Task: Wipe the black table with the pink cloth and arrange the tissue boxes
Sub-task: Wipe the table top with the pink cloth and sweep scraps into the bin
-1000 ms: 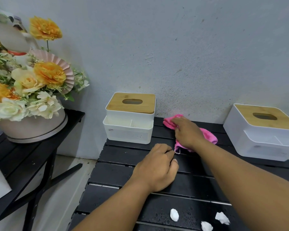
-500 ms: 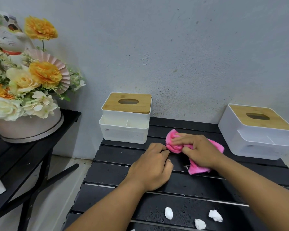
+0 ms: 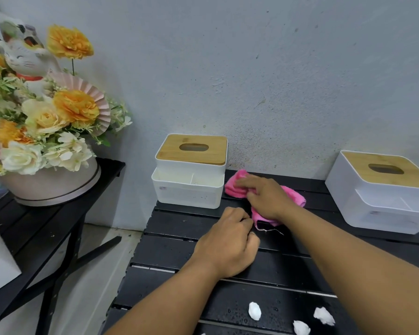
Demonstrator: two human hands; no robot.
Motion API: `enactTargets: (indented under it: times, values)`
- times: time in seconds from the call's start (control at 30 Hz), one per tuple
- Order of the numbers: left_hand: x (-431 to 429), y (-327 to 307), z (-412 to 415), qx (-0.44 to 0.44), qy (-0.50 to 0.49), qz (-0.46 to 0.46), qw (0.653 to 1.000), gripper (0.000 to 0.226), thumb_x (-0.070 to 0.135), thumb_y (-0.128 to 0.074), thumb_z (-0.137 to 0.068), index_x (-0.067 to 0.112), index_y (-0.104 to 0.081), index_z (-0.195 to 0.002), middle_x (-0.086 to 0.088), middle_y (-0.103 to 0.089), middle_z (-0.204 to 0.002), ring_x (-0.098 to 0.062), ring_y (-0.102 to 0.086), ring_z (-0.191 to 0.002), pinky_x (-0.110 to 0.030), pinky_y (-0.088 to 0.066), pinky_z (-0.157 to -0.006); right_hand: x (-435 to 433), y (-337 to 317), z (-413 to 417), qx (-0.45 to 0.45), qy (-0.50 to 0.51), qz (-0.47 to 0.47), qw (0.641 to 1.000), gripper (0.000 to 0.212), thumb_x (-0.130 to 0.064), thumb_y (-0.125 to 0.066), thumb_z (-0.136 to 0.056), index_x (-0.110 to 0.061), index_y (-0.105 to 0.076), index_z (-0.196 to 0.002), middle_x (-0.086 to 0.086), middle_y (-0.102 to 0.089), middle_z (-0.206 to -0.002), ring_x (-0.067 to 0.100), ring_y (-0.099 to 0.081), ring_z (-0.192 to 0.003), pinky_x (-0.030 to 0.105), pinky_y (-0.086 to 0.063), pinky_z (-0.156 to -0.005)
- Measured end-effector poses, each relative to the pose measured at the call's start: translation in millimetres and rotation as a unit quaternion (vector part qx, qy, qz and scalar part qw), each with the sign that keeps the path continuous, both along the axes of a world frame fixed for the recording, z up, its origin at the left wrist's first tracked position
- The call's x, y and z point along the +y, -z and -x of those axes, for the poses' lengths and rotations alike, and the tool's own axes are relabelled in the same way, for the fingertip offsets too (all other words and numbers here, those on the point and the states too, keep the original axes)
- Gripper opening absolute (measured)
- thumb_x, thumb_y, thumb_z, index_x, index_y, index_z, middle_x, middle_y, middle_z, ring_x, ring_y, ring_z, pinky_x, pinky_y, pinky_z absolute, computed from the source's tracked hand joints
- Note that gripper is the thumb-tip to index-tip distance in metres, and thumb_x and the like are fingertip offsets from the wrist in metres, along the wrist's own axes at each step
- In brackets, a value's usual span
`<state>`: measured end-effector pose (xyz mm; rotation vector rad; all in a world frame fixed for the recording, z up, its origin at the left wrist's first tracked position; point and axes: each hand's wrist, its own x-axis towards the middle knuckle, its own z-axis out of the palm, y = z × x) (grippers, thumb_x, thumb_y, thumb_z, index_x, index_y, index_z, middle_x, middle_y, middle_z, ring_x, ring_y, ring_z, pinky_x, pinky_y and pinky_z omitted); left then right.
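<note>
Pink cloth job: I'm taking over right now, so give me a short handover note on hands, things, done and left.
Right hand: fingers flat, pressing the pink cloth on the black table at the back, between the two boxes.
Left hand: fingers curled, resting on the table, holding nothing.
Left tissue box at the back left corner, right tissue box at the back right.
Done: wiping under way at the back.
Left: front slats, wet with droplets and three white wads; arrange the boxes.
</note>
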<state>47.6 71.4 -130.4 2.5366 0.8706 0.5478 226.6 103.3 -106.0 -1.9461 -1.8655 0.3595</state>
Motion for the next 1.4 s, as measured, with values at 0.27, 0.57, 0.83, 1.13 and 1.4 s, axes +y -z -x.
enactTargets:
  times: [0.27, 0.57, 0.83, 1.13, 1.4]
  values:
    - [3, -1, 2, -0.018, 0.006, 0.005, 1.0, 0.037, 0.032, -0.033, -0.09, 0.013, -0.064, -0.094, 0.008, -0.05, -0.096, -0.011, -0.039, -0.102, -0.037, -0.047, -0.086, -61, 2, -15, 0.068, -0.007, -0.007, 0.998, 0.045, 0.001, -0.053, -0.083, -0.03, -0.076, -0.106, -0.016, -0.067, -0.12, -0.005, -0.05, -0.125, 0.017, -0.033, -0.111]
    - [1, -44, 30, -0.045, -0.055, -0.016, 0.997, 0.02, 0.029, -0.049, -0.088, 0.019, -0.066, -0.089, 0.006, -0.06, -0.088, -0.016, -0.056, -0.081, -0.038, -0.05, -0.076, -81, 6, 8, 0.023, 0.044, -0.029, 0.998, 0.047, -0.002, -0.048, -0.085, -0.024, -0.069, -0.121, -0.012, -0.06, -0.133, -0.002, -0.039, -0.133, 0.007, -0.023, -0.106]
    - [48, -71, 90, 0.104, -0.234, -0.108, 0.961, 0.04, 0.043, -0.049, -0.092, 0.026, -0.05, -0.128, 0.003, -0.044, -0.134, -0.029, -0.062, -0.087, -0.036, -0.048, -0.072, -90, -5, 28, -0.014, 0.023, 0.014, 1.0, 0.034, -0.006, -0.039, -0.082, -0.028, -0.061, -0.095, -0.018, -0.056, -0.108, 0.015, -0.054, -0.117, 0.029, -0.043, -0.081]
    - [89, -78, 98, 0.211, -0.17, -0.081, 0.959, 0.011, 0.031, -0.048, -0.097, 0.022, -0.054, -0.099, 0.0, -0.056, -0.093, -0.023, -0.054, -0.085, -0.035, -0.045, -0.072, -92, -12, 33, 0.016, 0.099, -0.002, 0.995, 0.045, -0.006, -0.043, -0.08, -0.041, -0.059, -0.104, -0.018, -0.054, -0.111, 0.014, -0.058, -0.099, 0.033, -0.048, -0.087]
    - [84, -93, 94, 0.247, -0.133, -0.161, 0.946, 0.017, 0.035, -0.049, -0.097, 0.025, -0.043, -0.084, 0.002, -0.056, -0.081, -0.021, -0.054, -0.075, -0.032, -0.043, -0.062, -131, -10, 10, -0.043, 0.131, 0.015, 0.99, 0.039, -0.01, -0.038, -0.077, -0.029, -0.062, -0.102, -0.008, -0.056, -0.111, 0.023, -0.058, -0.103, 0.039, -0.048, -0.085]
